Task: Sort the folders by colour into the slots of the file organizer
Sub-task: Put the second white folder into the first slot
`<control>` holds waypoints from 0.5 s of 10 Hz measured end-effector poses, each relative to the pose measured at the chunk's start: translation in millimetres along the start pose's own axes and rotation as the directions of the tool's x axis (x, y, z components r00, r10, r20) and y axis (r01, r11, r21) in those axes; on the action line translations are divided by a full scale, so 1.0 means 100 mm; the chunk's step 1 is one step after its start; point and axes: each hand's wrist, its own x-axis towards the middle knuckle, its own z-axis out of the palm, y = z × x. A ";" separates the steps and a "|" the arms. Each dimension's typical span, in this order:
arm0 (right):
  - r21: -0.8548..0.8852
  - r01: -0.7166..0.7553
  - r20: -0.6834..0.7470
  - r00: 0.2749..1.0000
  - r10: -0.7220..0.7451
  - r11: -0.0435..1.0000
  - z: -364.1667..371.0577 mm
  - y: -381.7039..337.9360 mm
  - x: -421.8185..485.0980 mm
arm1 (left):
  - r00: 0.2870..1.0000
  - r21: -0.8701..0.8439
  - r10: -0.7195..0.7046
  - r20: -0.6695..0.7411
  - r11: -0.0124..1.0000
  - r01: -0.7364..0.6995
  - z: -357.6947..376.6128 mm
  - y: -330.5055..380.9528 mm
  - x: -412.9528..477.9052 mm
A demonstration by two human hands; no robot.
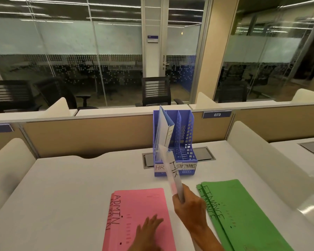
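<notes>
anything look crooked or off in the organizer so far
Yes: the blue folder marked HR in the left slot of the file organizer leans to one side rather than standing straight. The right hand holds another folder edge-on towards that slot.

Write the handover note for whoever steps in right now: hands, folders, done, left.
Right hand: fingers closed on a pale folder, held edge-on and aimed toward the blue file organizer; not yet in a slot.
Left hand: flat on the pink ADMIN folders, gripping nothing.
Done: one blue-and-white HR folder stands in the leftmost slot, above the HR label.
Left: slot the held folder, then the pink stack and the green FINANCE folders, both on the desk. The other two slots look empty.
</notes>
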 end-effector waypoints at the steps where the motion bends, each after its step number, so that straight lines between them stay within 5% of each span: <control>1: 0.028 -0.050 -0.063 0.997 0.051 0.998 -0.12 0.16 0.01 | 0.988 0.304 0.023 -0.150 0.952 0.024 0.03 -0.46 0.11; 2: 0.038 -0.092 -0.115 0.989 0.096 0.995 -0.14 0.28 0.10 | 0.998 0.249 0.001 -0.062 0.968 0.015 0.15 -0.53 0.25; 3: 0.070 -0.143 -0.202 0.967 0.155 0.987 -0.10 0.46 0.33 | 0.981 0.645 0.134 -0.143 0.764 -0.010 0.13 -0.38 0.01; 4: 0.125 -0.153 -0.264 0.947 0.182 0.980 -0.05 0.54 0.54 | 0.821 0.887 0.562 0.097 -0.423 0.185 -0.04 -0.22 0.00; 5: 0.199 -0.097 -0.371 0.914 0.166 0.975 0.02 0.57 0.90 | 0.738 0.944 0.641 -0.212 0.329 -0.015 0.11 -0.29 -0.03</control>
